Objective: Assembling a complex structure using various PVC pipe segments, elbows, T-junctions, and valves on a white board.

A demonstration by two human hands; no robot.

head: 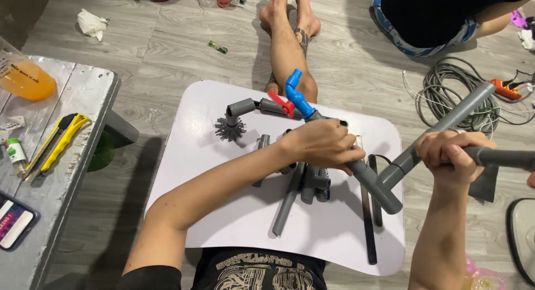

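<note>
Meanwhile, left hand (326, 142) and right hand (452, 155), fingers clenched on the grey pipe assembly (384, 184), loose pipe pieces (290, 198) underneath on the white tray (223, 212).

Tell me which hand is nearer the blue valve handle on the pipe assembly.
Left. The left hand grips the grey pipe just below the blue valve handle. The right hand is far off to the side, holding a separate pipe by the tee fitting.
</note>
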